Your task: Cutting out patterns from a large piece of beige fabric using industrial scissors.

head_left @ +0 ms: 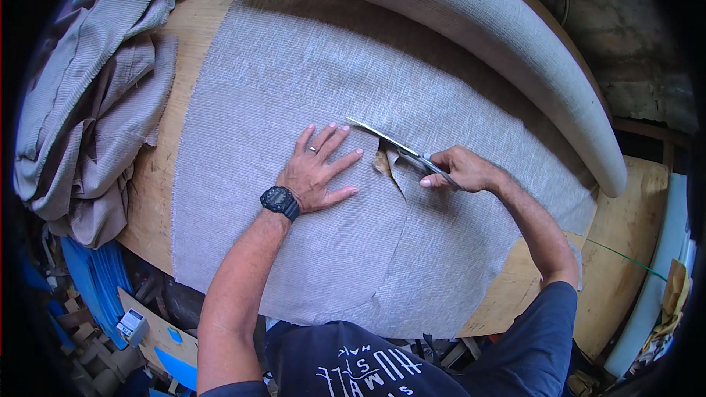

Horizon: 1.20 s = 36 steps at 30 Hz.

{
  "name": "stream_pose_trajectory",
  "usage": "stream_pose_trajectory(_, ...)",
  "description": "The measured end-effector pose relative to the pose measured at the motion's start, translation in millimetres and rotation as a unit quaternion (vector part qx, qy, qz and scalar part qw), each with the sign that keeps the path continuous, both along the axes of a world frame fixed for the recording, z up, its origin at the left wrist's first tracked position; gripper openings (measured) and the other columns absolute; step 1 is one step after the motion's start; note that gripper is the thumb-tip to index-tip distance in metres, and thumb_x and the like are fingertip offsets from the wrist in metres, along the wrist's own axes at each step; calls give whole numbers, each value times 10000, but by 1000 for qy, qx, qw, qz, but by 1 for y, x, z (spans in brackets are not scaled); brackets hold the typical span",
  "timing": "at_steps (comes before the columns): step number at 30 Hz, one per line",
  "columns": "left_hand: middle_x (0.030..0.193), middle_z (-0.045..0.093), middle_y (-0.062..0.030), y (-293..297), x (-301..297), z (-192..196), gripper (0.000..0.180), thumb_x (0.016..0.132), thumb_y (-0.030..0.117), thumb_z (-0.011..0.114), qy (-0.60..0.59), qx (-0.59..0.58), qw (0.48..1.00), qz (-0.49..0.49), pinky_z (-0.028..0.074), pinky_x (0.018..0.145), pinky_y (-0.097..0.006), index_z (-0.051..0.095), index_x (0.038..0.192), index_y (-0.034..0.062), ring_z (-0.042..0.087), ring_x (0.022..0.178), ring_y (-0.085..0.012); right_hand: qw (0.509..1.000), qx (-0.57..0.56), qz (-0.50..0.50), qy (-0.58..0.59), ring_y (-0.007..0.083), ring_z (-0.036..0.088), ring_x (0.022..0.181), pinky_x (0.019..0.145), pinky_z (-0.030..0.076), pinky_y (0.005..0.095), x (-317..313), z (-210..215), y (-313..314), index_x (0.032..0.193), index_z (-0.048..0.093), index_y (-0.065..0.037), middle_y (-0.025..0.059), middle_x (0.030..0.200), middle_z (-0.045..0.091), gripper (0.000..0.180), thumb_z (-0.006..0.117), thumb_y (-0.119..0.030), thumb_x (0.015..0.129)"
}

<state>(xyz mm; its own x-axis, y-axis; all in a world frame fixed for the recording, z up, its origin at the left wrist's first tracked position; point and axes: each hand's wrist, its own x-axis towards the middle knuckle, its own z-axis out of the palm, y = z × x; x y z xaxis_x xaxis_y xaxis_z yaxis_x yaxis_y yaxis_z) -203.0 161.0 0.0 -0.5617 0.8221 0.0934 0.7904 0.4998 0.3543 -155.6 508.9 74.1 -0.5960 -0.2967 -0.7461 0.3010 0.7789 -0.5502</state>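
Grey woven fabric is spread across the wooden table, with a ribbed piece lying over a more coarsely woven layer. My left hand rests flat on the ribbed piece, fingers spread, a ring on one finger and a black watch on the wrist. My right hand is closed round the handles of a pair of scissors. Their blades point up and left, along the ribbed piece's edge, close to my left fingertips. Below the blades the cut fabric gapes, and a bit of wood-coloured surface shows through.
A thick roll of the fabric lies along the table's far side. Crumpled grey cloth is heaped at the left over the wooden table. Blue sheets and a small box sit below left. A green string crosses the right side.
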Motion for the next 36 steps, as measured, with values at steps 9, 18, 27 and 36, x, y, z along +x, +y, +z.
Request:
stream_pose_trajectory(9,1591,354,-128,-1,-1,2,688,881,711,580,-6,9,1000,-3,187,1246,-552,546,1436,305,313,1485,-318,1000,2,-14,-3,158,568,591,527,411,391,-12,0,-14,762,677,-65,28,588,549,760,667,-825,745)
stream_pose_trajectory(18,1581,370,-126,-3,-1,3,673,881,662,623,-27,28,999,-3,198,1241,-560,546,1440,295,324,1481,-322,997,54,56,25,168,571,585,527,403,392,-31,14,-24,775,691,-68,32,581,542,806,642,-870,705)
stream_pose_trajectory(27,1592,352,-120,-4,-1,3,675,875,655,636,-25,39,999,-2,195,1241,-569,547,1439,293,313,1488,-318,995,67,58,41,165,556,566,520,403,379,-42,7,-31,791,702,-72,35,586,558,831,623,-894,692)
stream_pose_trajectory(36,1605,330,-108,-5,-1,2,663,880,650,634,-36,44,998,-3,193,1242,-565,557,1430,287,302,1492,-310,993,81,67,54,152,552,531,486,389,375,-44,6,-38,759,702,-74,23,549,546,761,686,-833,707)
